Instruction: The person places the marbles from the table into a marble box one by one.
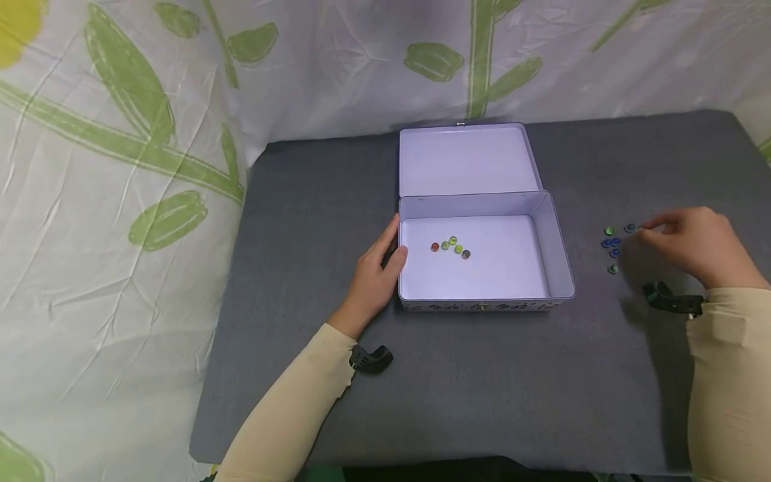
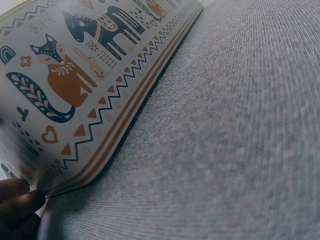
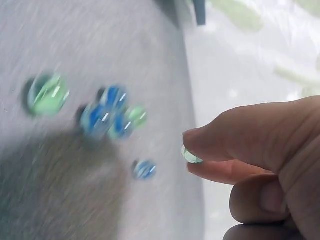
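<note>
A rectangular tin box [image 1: 512,271] stands on the table with its lid folded back. My left hand [image 1: 372,284] rests against the box's left wall, thumb near the rim. In the left wrist view, fingertips [image 2: 21,202] touch a lower corner of the tin's printed wall [image 2: 65,85]. Right of the box, my right hand [image 1: 701,244] pinches a pale green glass marble [image 3: 191,156] between thumb and forefinger. Beside that hand lies a loose group of blue marbles [image 1: 614,253] and green marbles [image 1: 610,230]. Inside the box sit a red marble [image 1: 435,247], a dark marble [image 1: 466,254] and several green marbles [image 1: 453,240].
The open lid [image 1: 470,161] leans back behind the box. A grey cloth covers the table [image 1: 482,375]. A white curtain with green leaves [image 1: 349,73] hangs along the far and left sides.
</note>
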A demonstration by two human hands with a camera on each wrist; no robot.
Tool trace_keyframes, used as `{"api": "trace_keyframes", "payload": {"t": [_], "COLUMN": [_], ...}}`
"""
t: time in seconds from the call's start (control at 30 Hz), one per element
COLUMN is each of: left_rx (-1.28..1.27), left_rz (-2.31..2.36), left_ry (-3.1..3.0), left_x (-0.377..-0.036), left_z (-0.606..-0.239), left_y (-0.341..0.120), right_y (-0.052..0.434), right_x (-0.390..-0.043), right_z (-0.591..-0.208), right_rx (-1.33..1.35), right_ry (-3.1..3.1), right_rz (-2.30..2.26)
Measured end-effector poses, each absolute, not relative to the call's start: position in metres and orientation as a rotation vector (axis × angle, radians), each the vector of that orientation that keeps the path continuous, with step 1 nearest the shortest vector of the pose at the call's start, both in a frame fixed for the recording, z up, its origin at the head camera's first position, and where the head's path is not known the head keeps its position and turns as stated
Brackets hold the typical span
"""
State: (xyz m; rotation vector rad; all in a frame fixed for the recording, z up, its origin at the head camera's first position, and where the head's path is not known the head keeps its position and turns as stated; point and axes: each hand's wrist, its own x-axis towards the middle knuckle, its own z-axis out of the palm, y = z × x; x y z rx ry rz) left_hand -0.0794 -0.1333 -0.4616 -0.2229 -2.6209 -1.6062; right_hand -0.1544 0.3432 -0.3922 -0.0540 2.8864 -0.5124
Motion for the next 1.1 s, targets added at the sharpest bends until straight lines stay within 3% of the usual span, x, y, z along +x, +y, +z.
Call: {"api": "trace_keyframes", "payload": {"t": [1.1], "left_rx": [-0.223], "left_rz": [-1.6], "left_ry": [-2.633], "left_x": [-0.08], "left_z": [-0.461], "left_y": [-0.134], "right_y": [0.21], "right_x": [-0.174], "right_z": [-0.346], "right_rx": [-0.422], "right_ry": [2.736], "right_rz": [-0.794]}}
